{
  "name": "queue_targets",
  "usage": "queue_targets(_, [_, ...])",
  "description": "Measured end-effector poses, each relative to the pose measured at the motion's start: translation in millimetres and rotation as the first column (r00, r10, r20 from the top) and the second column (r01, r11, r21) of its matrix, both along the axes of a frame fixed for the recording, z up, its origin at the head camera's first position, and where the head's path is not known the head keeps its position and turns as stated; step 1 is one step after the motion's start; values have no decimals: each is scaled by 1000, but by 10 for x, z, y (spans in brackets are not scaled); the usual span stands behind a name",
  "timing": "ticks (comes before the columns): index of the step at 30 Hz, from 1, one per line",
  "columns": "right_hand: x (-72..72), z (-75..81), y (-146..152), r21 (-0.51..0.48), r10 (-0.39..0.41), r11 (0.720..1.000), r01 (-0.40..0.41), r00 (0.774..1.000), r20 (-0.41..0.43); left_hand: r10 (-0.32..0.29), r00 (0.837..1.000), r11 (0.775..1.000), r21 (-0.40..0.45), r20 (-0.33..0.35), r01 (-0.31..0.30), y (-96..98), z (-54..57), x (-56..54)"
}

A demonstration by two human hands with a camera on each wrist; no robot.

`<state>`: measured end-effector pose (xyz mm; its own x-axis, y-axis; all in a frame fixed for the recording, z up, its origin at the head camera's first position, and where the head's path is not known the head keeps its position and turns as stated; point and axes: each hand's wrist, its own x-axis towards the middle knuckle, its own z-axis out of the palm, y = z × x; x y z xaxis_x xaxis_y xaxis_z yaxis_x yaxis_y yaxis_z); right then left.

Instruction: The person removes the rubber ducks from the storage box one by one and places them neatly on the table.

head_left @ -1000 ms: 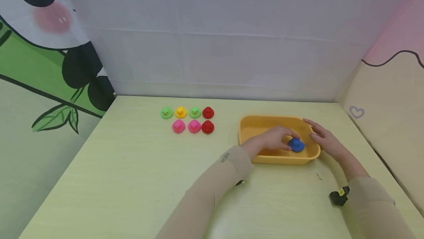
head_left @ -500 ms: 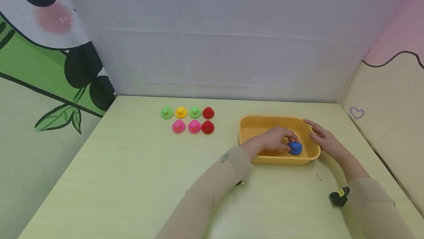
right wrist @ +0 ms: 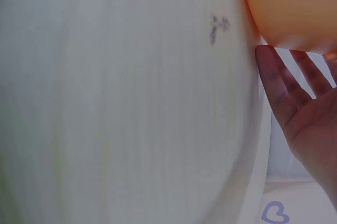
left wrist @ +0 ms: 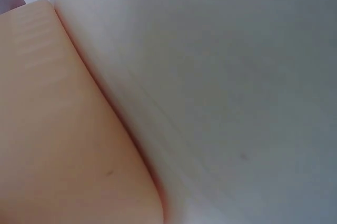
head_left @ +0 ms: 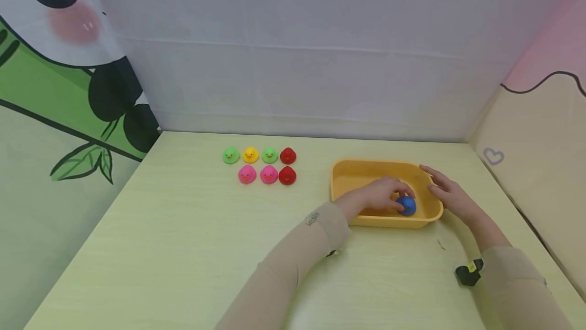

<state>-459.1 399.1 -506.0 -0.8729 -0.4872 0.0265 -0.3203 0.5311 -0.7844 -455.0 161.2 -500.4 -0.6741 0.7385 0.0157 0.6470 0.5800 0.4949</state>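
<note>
My left hand (head_left: 382,193) reaches into the yellow-orange tray (head_left: 343,167) and pinches a small blue toy duck (head_left: 407,206) near the tray's right end. Its thumb is on the duck's near side, its bent fingers behind. At the tray's right end, my right hand (head_left: 452,197) rests against the wall. In the right wrist view, the straight fingers of the right hand (right wrist: 310,108) touch the outside of the tray (right wrist: 295,8). The tray's outer wall (left wrist: 79,113) fills the left part of the left wrist view, where the left hand is out of sight.
Left of the tray, several toy ducks stand in two rows: green (head_left: 231,155), yellow (head_left: 250,155) and red (head_left: 288,156) behind, pink (head_left: 247,174) and red (head_left: 287,175) in front. A white cloth wall (head_left: 311,91) rises behind the table (head_left: 183,248).
The blue duck has turned in my left fingers and shifted slightly toward the tray's near side. My right hand and the other ducks have stayed in place.
</note>
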Motion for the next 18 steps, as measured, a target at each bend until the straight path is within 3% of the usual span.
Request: queue_targets(18, [-12, -8, 7, 2, 8, 1000, -8, 1000, -10, 7, 999, 999, 40, 35, -8, 13, 17, 20])
